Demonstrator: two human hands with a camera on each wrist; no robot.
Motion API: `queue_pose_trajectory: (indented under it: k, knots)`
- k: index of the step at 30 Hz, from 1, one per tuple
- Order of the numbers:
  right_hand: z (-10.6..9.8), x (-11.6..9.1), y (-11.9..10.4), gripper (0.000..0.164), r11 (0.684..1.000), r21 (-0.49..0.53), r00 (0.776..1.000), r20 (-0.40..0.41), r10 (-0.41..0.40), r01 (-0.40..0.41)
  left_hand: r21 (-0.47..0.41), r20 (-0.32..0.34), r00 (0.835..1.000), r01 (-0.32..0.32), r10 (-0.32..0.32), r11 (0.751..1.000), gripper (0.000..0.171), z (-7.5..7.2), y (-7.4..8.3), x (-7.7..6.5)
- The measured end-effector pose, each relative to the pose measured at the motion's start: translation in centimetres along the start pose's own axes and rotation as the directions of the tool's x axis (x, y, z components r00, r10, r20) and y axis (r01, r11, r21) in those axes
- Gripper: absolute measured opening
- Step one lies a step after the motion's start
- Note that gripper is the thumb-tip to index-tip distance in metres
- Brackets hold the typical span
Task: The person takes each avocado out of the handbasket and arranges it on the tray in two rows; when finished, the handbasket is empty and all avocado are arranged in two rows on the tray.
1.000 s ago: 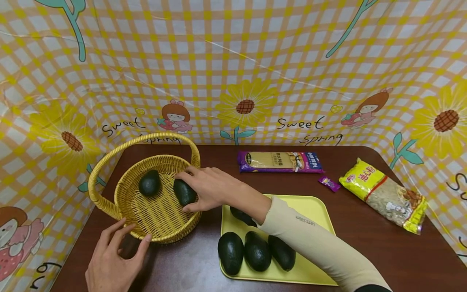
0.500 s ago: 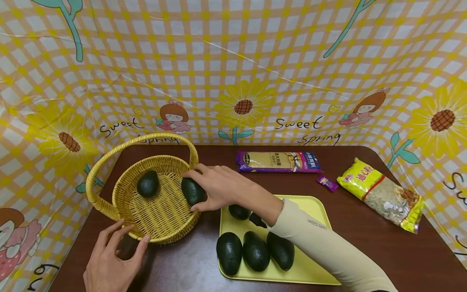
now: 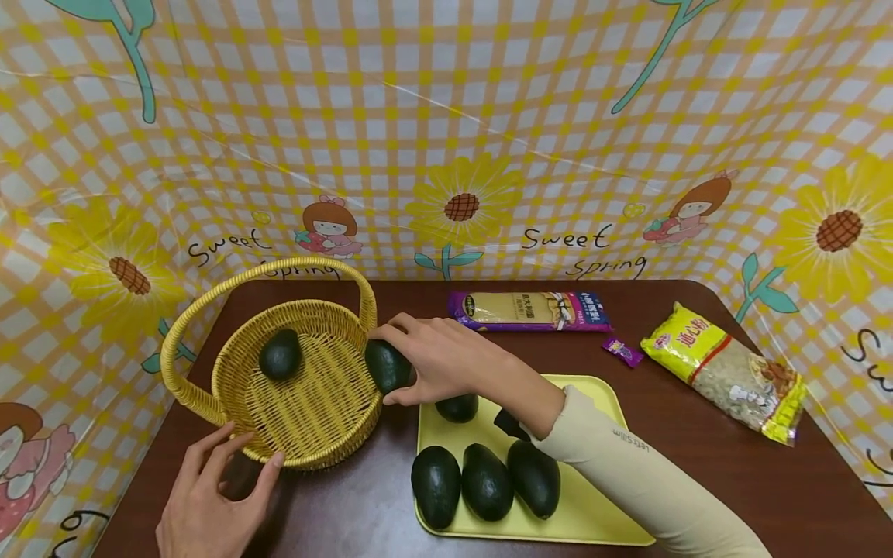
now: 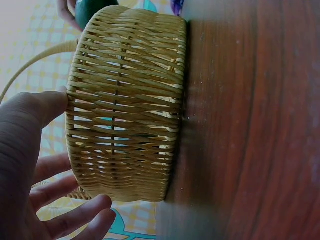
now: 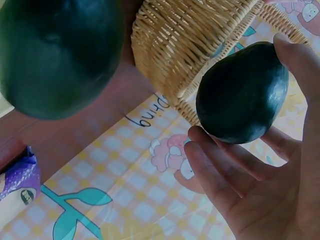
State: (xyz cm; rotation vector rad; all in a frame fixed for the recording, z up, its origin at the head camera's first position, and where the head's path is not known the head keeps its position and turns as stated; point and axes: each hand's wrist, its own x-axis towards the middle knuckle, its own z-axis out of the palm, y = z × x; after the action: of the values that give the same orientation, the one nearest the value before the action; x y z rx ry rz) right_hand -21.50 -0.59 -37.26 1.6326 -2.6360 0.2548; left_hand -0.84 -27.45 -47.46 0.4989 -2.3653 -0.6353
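Observation:
My right hand (image 3: 439, 356) holds a dark green avocado (image 3: 387, 366) at the right rim of the yellow wicker basket (image 3: 349, 435). In the right wrist view, the thumb is on one side of this avocado (image 5: 242, 92) and the fingers on the other. Another avocado (image 3: 281, 355) lies inside the basket, toward its back left. My left hand (image 3: 216, 488) is at the basket's front left, fingers spread and relaxed, with the thumb tip touching the rim. The left wrist view shows this thumb against the woven wall (image 4: 125, 105).
A yellow tray (image 3: 579, 513) to the right bears several avocados (image 3: 487, 482); my right forearm crosses above it, partly hiding those behind. Farther back lie a purple pasta packet (image 3: 530, 310), a small purple sachet (image 3: 622, 352) and a yellow-ended bag (image 3: 725, 376). The basket's handle (image 3: 279, 267) arches up.
My right hand has moved right with the avocado, from inside the basket to its right rim. More of the tray's back avocados shows. The left hand has stayed at the rim.

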Motion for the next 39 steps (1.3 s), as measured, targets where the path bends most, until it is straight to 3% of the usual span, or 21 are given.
queue_pose_trajectory:
  k: [26,39]
  knots:
    - [-0.6,-4.4,1.6,0.086,0.996,0.053,0.995,-0.07,0.076,-0.073,-0.001,-0.005,1.0,0.01,-0.01,1.0,0.043,0.0,0.2,0.0]
    - [-0.5,-6.3,2.3,0.086,0.995,0.015,0.989,-0.105,0.102,-0.101,0.0,-0.002,1.0,0.012,-0.012,1.0,0.044,0.1,0.1,0.0]
